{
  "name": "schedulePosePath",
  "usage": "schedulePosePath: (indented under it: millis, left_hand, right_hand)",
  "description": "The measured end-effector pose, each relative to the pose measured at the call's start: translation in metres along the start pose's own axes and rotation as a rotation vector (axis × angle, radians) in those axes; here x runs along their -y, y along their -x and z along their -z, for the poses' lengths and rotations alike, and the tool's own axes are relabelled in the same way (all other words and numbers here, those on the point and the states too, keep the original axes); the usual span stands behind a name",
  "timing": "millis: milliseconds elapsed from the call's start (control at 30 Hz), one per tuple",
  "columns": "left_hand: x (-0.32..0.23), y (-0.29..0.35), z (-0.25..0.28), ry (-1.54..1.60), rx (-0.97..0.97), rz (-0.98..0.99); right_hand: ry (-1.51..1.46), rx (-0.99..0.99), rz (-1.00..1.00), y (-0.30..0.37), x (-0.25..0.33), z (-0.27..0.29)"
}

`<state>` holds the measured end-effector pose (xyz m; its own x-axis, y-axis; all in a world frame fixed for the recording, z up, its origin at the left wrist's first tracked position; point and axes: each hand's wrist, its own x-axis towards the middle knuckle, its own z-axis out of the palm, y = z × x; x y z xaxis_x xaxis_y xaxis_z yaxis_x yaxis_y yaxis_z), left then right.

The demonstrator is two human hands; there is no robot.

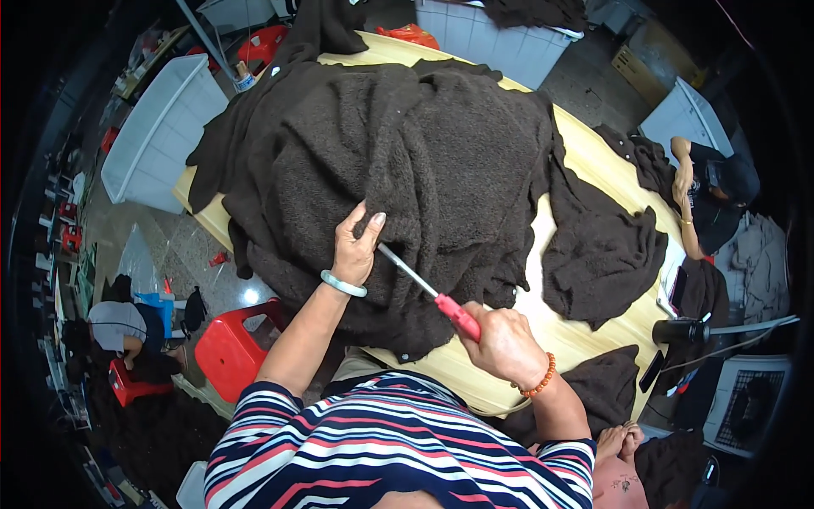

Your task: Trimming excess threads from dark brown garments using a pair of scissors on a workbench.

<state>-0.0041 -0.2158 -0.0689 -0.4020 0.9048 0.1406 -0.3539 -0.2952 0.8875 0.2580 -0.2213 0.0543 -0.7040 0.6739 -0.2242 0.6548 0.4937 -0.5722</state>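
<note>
A large heap of dark brown fleece fabric (424, 161) lay across the pale wooden table (593, 161), covering most of its top and drooping over the near edge; the left hand (354, 246) pressed down on the near part of the heap, fingers gathered and pinching a fold; the right hand (502, 343) was closed around the red handles of a pair of scissors (428, 290), whose metal blades pointed up and left to the fabric just beside the left thumb; a smaller piece of the same brown fabric (604, 254) lay on the table to the right; a red plastic stool (231, 348) stood on the floor at the left; 2 white bins (157, 136) (492, 38) stood beyond the table.
</note>
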Motion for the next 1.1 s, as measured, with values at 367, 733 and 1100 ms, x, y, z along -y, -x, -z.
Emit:
schedulePosePath:
  millis: [367,733,1100]
  left_hand:
    - [-0.040,0.007,0.042,-0.530,0.021,0.116]
    - [-0.050,-0.102,0.026,-0.393,0.054,0.208]
    - [-0.035,-0.061,0.052,0.012,-0.066,0.328]
  right_hand:
    - [-0.065,-0.050,0.031,-0.007,-0.004,-0.002]
    - [-0.083,-0.153,-0.086,-0.021,0.013,0.003]
    - [0.021,-0.025,0.041,-0.049,0.028,-0.013]
